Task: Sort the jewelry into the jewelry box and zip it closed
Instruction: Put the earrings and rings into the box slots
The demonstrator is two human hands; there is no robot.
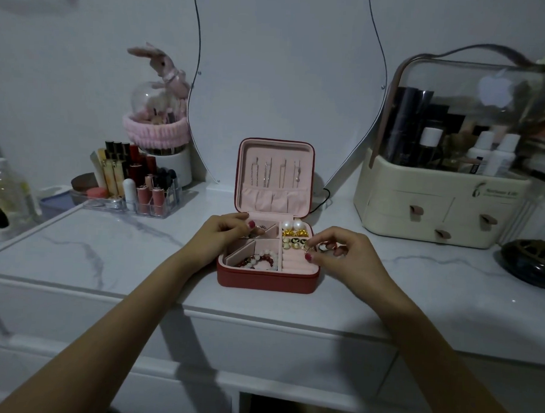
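Jewelry box (266, 281): red outside, pink lining, open, standing near the front edge of the white marble-patterned tabletop (113, 255), about midway along it. Lid (275, 175) upright at the rear, with several thin chains hanging on its inner face above a gathered pocket.

Tray contents: a bead bracelet (262, 260) of red and white beads in the front-left compartment; two large pearl earrings (293, 225) at the rear right, gold pieces and small studs just in front of them; ring rolls at the front right.

Left hand (220, 235): fingers curled over the rear-left compartments, fingertips down among small items; whether it has hold of anything cannot be told.

Right hand (344, 251): at the right edge of the box, thumb and forefinger pinching a small gold-toned piece (308, 248) over the stud section; its kind is too small to tell.

Surroundings: a clear lipstick organizer (131, 184) toward the rear-left of the tabletop, a plush rabbit (163, 67) on a glass dome behind it, a cream cosmetics case (440, 195) with drawers at the rear right, a dark round dish (531, 264) at the right edge.
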